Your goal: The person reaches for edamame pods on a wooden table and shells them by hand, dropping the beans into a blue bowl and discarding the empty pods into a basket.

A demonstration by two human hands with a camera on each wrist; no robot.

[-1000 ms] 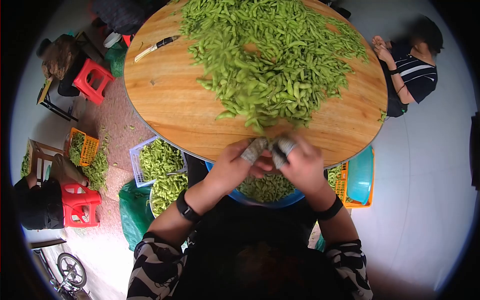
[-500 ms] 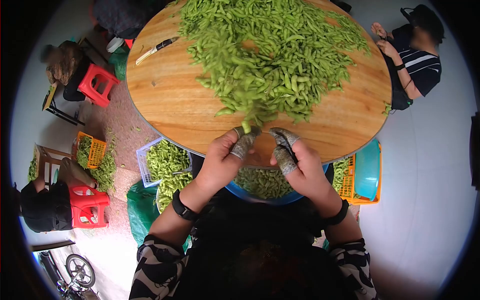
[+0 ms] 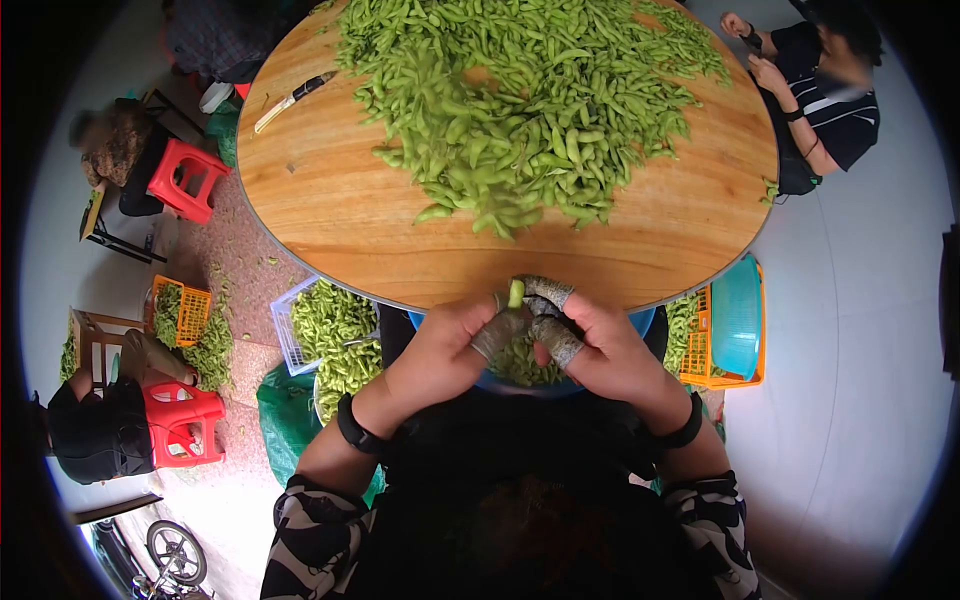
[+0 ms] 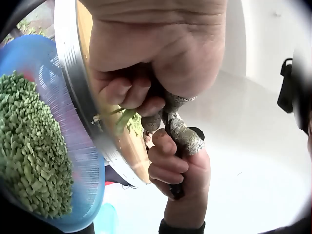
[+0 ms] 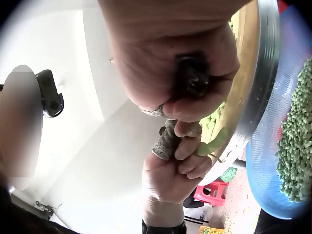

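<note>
In the head view, my left hand (image 3: 435, 350), its thumb and forefinger covered in grey wraps, pinches a green pod (image 3: 516, 293) at the near table edge. My right hand (image 3: 620, 350), similarly wrapped, meets it fingertip to fingertip. The right wrist view shows the right fingers curled round a black handle (image 5: 193, 75); whatever blade it has is hidden. There the pod (image 5: 214, 142) sticks out of the left fingers. Beneath both hands is a blue basin (image 4: 88, 165) of shelled green beans (image 4: 34, 156).
A large pod pile (image 3: 540, 110) covers the far half of the round wooden table (image 3: 330, 215). A knife (image 3: 292, 102) lies at its left. Crates of pods, a green bag (image 3: 285, 415) and red stools (image 3: 187, 180) stand around; a person in black sits at the right.
Both hands have drawn back from the pile toward my body. The right hand has moved in from beside the left until their wrapped fingers meet at the pod, which the left hand still pinches.
</note>
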